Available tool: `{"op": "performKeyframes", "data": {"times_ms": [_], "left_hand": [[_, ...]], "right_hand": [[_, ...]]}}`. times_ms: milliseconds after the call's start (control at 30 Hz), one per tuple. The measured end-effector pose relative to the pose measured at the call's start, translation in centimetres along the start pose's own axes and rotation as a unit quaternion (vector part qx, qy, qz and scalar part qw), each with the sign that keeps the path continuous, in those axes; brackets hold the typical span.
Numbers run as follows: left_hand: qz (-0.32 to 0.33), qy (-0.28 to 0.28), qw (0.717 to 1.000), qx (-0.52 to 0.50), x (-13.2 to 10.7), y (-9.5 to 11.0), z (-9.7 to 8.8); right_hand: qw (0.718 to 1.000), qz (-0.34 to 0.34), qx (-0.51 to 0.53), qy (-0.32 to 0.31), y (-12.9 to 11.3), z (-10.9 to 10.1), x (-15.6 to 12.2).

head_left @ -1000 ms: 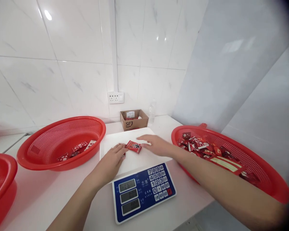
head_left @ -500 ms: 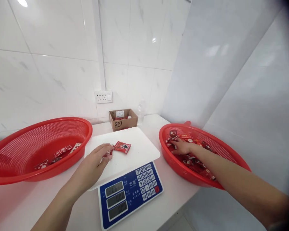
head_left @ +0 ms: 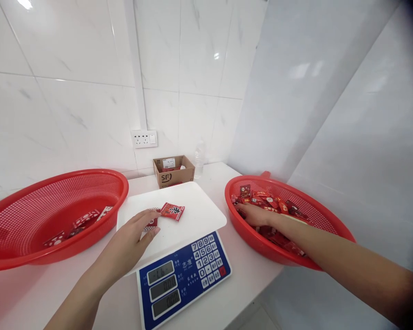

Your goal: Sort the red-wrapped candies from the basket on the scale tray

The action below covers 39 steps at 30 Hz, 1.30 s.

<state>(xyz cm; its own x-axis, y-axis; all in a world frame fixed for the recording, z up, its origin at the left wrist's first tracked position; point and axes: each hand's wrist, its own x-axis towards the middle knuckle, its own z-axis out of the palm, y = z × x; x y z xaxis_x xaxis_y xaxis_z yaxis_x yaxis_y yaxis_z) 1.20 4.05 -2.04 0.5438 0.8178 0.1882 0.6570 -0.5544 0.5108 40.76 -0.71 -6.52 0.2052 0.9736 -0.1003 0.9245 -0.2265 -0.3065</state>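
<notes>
My left hand (head_left: 132, 236) lies on the white pan of the scale (head_left: 192, 215), fingers loosely spread over a small red packet (head_left: 151, 224). Just beyond the fingertips lies another red packet (head_left: 172, 211). My right hand (head_left: 256, 214) reaches into the right red basket (head_left: 325, 227), resting among several red packets (head_left: 268, 200); its fingers are partly buried, so whether it grips one is unclear.
The scale's blue keypad and displays (head_left: 182, 277) face me. A left red basket (head_left: 30, 247) holds a few red packets (head_left: 84, 218). A cardboard box (head_left: 173, 171) and a clear bottle (head_left: 199, 158) stand by the tiled wall, under a wall socket (head_left: 144, 138).
My right hand left the scale pan and went right into the packet-filled basket. My left hand stayed on the pan over the small packet. The view swung right.
</notes>
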Motion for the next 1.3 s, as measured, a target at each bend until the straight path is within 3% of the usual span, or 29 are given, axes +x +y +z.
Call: {"op": "performKeyframes", "data": {"times_ms": [133,300,367,467,533,633,767,900,1000,1133,1300], "left_hand": [[-0.011,-0.012,1.000,-0.002,-0.2,0.2,-0.2],[-0.011,-0.009,1.000,-0.022,-0.2,0.3,-0.3],[-0.008,-0.004,0.999,-0.041,-0.2,0.5,-0.4],[-0.013,-0.011,0.993,-0.121,-0.4,1.1,-0.6],[-0.022,-0.026,0.974,-0.225,-0.7,1.6,-0.6],[-0.021,-0.056,0.919,-0.390,-1.1,2.3,-0.5],[-0.031,-0.111,0.858,-0.500,-1.3,2.8,0.1],[-0.066,-0.033,0.844,-0.531,-0.8,2.8,0.5],[-0.075,0.021,0.851,-0.520,-0.3,2.4,0.5],[-0.072,0.052,0.882,-0.463,0.0,1.5,-0.1],[-0.080,0.109,0.903,-0.407,0.0,0.5,-1.7]], "right_hand": [[0.999,0.013,0.031,-0.031,-0.2,-1.6,0.2],[0.991,0.037,0.108,0.067,-0.6,-5.2,-0.1],[0.982,0.039,0.156,0.101,-2.0,-6.5,-0.8],[0.965,0.001,0.242,0.102,-6.1,-7.3,-2.2],[0.948,-0.047,0.305,0.073,-9.7,-7.0,-3.1],[0.867,-0.137,0.479,-0.032,-14.9,-5.5,-4.0],[0.823,-0.221,0.522,-0.035,-20.2,-2.7,-4.3],[0.786,-0.221,0.574,-0.067,-23.2,-0.4,-4.1],[0.759,-0.194,0.617,-0.072,-24.0,0.3,-3.6],[0.740,-0.157,0.653,-0.007,-23.2,0.1,-2.5],[0.763,-0.109,0.634,0.064,-19.7,-1.3,-1.6]]}}
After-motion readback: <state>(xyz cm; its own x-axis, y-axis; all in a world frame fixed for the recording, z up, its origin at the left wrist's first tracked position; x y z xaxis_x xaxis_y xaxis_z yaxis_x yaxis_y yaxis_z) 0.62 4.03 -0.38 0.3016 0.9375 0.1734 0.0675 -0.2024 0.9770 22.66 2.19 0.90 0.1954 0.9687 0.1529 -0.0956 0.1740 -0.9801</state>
